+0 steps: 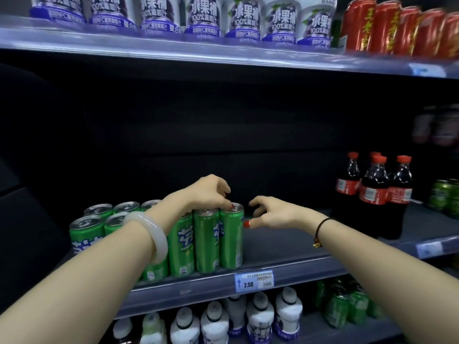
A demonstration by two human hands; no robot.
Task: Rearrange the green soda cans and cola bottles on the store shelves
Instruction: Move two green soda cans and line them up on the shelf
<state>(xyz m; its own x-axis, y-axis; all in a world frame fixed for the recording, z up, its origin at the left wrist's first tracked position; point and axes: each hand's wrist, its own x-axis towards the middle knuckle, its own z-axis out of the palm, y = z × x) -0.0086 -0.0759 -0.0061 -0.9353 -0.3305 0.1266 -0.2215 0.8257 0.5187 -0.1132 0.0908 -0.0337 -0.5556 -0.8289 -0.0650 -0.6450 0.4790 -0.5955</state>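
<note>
the left hand (211,192) arches down over the green soda cans (206,242), its fingertips (229,205) bunched together on the top rim of the rightmost can (231,238) at the near edge of the middle shelf (285,266). it looks like a light pinch on the rim, not a full wrap. the right hand (270,213) hovers just right of that can, fingers spread and curled, holding nothing; its thumb is close to the can's side, and contact cannot be confirmed.

the cans stand upright in tight rows on the left part of the shelf. the cola bottles (372,192), with red caps, stand well apart on the far right of the same shelf, with bare shelf between the two groups.

to do this step well, the right hand should likely close around the can's body to steady it while the left guides the top, sliding it square with its neighbours without tipping the row.

the left forearm, wearing a pale bangle (152,235), covers several cans, so their count is unclear. the back of the shelf is dark. a price tag (253,282) reads 2.50; its other print is too small to read. bottles at the far right edge are blurred.
</note>
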